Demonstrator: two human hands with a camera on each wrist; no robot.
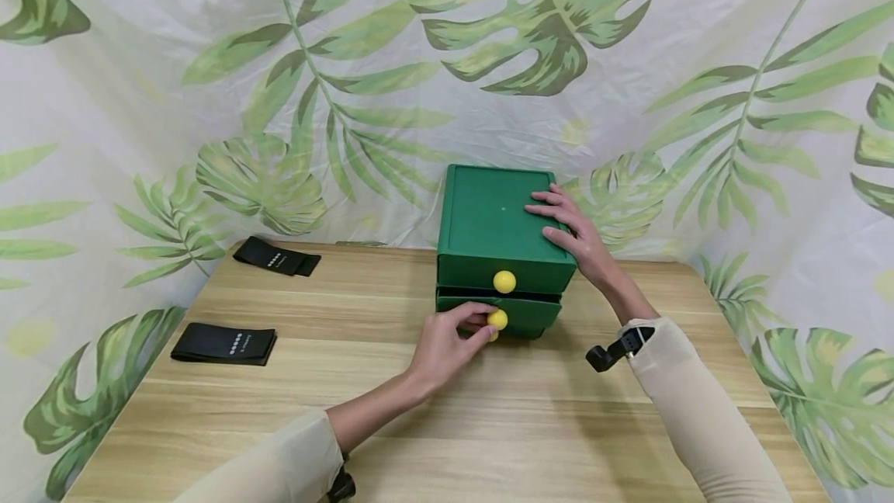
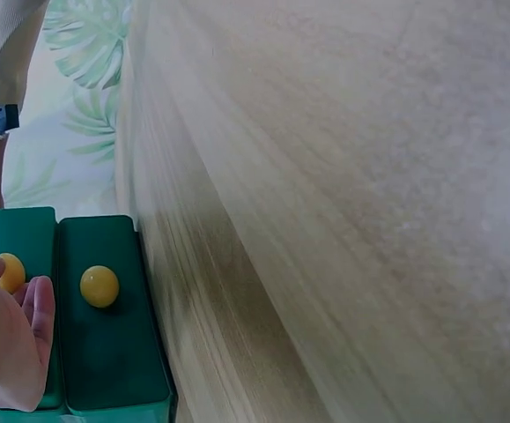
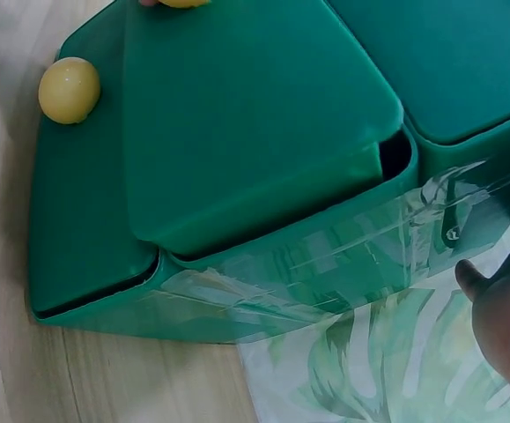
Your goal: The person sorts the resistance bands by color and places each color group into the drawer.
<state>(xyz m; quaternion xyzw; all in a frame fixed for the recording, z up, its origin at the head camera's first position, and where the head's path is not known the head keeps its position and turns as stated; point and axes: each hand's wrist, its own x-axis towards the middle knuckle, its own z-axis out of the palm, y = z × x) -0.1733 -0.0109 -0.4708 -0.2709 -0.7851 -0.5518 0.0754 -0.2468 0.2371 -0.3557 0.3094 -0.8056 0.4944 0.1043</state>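
A small green two-drawer box point(image 1: 489, 220) stands at the back middle of the wooden table point(image 1: 489, 418). Each drawer front has a round yellow knob. My left hand point(image 1: 482, 322) pinches the lower drawer's knob point(image 1: 497, 320), and that drawer point(image 1: 538, 315) stands slightly out. In the left wrist view my left-hand fingers point(image 2: 25, 339) curl by that knob point(image 2: 10, 271). The upper knob point(image 1: 504, 281) is free. My right hand point(image 1: 562, 225) rests flat on the box top near its right edge, fingers straight. The right wrist view shows the box point(image 3: 255, 132) close up and the upper knob point(image 3: 69, 89).
Two folded black bands lie on the left side of the table, one at the back point(image 1: 277, 257) and one nearer point(image 1: 225, 344). A leaf-printed cloth point(image 1: 349, 84) hangs behind and around the table. Bare wood lies in front of the box.
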